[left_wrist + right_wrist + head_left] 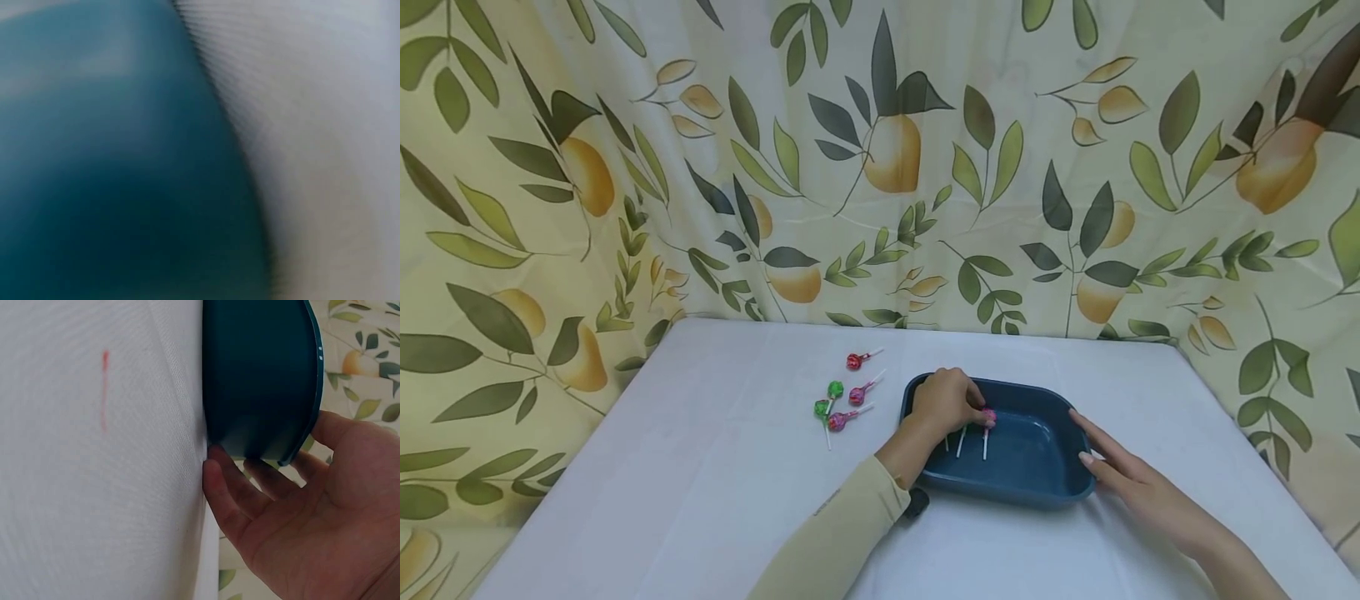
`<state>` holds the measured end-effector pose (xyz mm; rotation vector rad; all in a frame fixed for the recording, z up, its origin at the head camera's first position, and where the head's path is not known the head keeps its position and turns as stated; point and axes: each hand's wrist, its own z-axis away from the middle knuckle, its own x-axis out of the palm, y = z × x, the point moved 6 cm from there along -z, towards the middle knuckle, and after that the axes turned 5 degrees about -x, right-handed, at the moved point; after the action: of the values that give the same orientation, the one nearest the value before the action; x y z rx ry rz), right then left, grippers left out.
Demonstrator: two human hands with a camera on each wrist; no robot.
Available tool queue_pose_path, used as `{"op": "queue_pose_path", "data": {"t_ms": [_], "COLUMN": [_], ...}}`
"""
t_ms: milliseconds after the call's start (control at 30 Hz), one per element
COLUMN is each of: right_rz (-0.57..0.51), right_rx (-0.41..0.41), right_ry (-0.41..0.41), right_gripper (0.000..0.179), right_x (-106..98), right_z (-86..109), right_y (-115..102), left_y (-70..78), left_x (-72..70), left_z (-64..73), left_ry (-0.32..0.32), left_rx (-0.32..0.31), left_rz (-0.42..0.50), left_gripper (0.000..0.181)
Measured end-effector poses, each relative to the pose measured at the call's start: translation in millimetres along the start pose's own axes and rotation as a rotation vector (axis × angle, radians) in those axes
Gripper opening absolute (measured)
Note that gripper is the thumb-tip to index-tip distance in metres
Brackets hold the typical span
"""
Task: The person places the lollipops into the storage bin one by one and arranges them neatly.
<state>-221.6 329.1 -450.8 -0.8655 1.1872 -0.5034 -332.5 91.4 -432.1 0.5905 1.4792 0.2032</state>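
Observation:
My left hand (946, 402) reaches over the left part of a dark blue tray (1045, 493) and pinches a pink lollipop (989, 417) by its head, the white stick pointing toward me. Beside it, a green lollipop's white stick (961, 442) shows in the tray, its head mostly hidden by the hand. At the tray's right end, my right hand (1131, 477) grips the rim. In the right wrist view, the right hand (312, 500) has its thumb at the rim and its fingers against the outer wall. The left wrist view holds only the blurred tray wall (125, 187).
Left of the tray, several lollipops lie on the white tablecloth (700, 467): a red lollipop (853, 362), a pink lollipop (857, 397), a purple lollipop (837, 422) and two green ones, the nearer green lollipop (822, 408) among them. A leaf-and-fruit patterned curtain (850, 250) hangs behind.

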Motion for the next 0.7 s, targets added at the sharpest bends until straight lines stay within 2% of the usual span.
{"op": "queue_pose_path", "data": {"t_ms": [233, 433, 700], "right_rz": [0.006, 0.007, -0.023], "right_rx": [-0.005, 0.010, 0.007], "right_ry": [-0.004, -0.008, -0.005], "right_gripper": [0.067, 0.067, 0.068], "right_x": [0, -1, 2], "right_z": [0.5, 1.3, 0.5], "right_y": [0, -2, -3], "left_y": [-0.5, 9.6, 11.2], "left_x": [-3.2, -8.1, -18.7], "left_z": [0.4, 4.3, 7.4], "left_ry": [0.017, 0.064, 0.042], "left_rx": [0.010, 0.056, 0.076], "left_rz": [0.018, 0.035, 0.081], "left_gripper": [0.028, 0.029, 0.031]}}
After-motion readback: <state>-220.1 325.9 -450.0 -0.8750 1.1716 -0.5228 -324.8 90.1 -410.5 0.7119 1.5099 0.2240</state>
